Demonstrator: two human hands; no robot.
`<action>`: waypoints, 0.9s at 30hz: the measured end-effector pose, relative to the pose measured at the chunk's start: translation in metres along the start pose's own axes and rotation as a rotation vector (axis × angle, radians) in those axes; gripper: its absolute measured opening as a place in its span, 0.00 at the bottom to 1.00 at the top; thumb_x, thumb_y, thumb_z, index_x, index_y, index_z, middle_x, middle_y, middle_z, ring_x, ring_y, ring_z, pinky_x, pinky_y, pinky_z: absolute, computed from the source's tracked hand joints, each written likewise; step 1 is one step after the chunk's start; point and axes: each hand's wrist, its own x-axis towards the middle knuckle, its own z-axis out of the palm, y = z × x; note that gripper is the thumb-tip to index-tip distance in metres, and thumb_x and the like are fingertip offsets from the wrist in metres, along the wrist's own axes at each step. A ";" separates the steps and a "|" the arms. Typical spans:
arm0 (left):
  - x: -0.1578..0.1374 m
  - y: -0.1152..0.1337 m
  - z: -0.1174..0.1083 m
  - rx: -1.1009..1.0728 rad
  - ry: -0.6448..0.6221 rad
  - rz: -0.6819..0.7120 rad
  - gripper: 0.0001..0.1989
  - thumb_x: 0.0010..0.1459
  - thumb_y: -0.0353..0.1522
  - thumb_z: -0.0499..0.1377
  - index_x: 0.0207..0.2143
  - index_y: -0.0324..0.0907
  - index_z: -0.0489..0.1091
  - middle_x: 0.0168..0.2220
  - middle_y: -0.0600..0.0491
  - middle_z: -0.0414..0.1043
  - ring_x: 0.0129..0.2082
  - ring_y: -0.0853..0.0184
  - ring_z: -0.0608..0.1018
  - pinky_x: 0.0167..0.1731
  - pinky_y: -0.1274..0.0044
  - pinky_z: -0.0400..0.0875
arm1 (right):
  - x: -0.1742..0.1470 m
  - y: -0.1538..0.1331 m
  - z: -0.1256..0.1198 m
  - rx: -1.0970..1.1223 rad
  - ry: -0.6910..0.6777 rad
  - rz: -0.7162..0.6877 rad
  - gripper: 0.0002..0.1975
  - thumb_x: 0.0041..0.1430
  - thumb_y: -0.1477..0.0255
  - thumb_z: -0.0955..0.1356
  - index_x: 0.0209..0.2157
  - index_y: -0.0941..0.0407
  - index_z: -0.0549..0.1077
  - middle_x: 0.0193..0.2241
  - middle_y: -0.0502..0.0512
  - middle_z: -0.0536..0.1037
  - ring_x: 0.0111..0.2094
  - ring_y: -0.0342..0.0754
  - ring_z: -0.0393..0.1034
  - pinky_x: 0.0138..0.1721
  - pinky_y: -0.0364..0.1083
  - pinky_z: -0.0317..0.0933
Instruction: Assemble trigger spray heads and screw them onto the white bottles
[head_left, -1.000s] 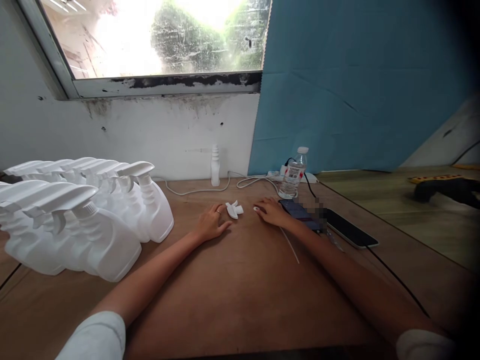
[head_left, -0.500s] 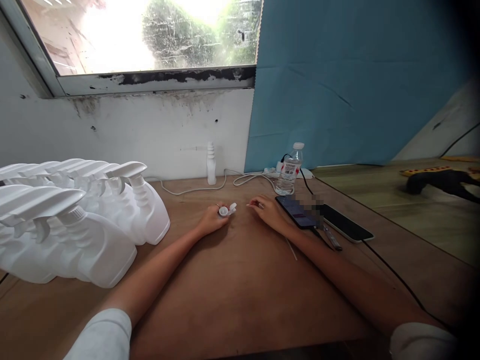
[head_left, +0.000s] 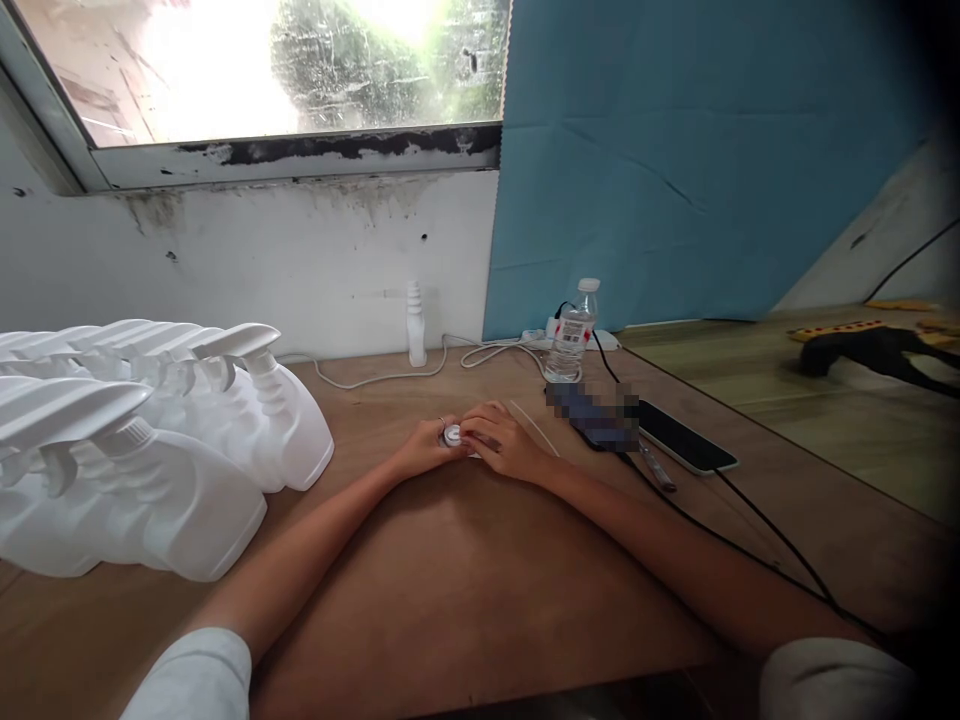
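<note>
Containers: two rows of white spray bottles (head_left: 187,460) lie on their sides at the left of the bench (head_left: 465,580), trigger heads fitted; their opaque walls hide any contents. A clear water bottle (head_left: 571,335) stands capped at the rear, beside a small white bottle (head_left: 414,325) set against the wall.

Hands: the left hand (head_left: 424,452) and right hand (head_left: 504,445) meet at bench centre, both closed on a small white spray head (head_left: 452,435) (its round collar faces the camera). A thin white tube (head_left: 534,428) runs from behind the right hand toward the rear right.

Clearances: the spray bottles sit well apart from the hands, with bare bench between. Just right of the right hand lie two phones (head_left: 679,445) and a black cable (head_left: 765,525) trailing to the near right edge. White cables (head_left: 390,375) run along the rear wall.
</note>
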 end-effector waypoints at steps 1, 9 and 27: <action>-0.001 0.001 0.001 0.001 0.001 -0.005 0.16 0.53 0.42 0.62 0.35 0.37 0.69 0.28 0.57 0.67 0.28 0.72 0.68 0.31 0.80 0.62 | 0.000 -0.001 -0.002 -0.008 -0.024 -0.004 0.06 0.64 0.74 0.62 0.37 0.55 0.71 0.36 0.57 0.76 0.40 0.49 0.69 0.44 0.51 0.58; -0.025 0.012 0.004 0.040 0.039 0.055 0.22 0.52 0.40 0.64 0.46 0.40 0.65 0.44 0.47 0.72 0.40 0.64 0.75 0.40 0.76 0.67 | 0.001 -0.012 -0.009 0.036 -0.137 -0.061 0.05 0.61 0.74 0.64 0.38 0.55 0.71 0.41 0.59 0.73 0.44 0.51 0.65 0.48 0.53 0.60; -0.044 0.009 -0.009 0.441 0.096 0.150 0.11 0.62 0.40 0.55 0.39 0.42 0.69 0.33 0.52 0.74 0.31 0.69 0.74 0.35 0.79 0.67 | 0.006 -0.024 -0.006 -0.221 -0.181 -0.099 0.10 0.61 0.74 0.62 0.43 0.57 0.71 0.45 0.62 0.75 0.48 0.55 0.66 0.50 0.57 0.55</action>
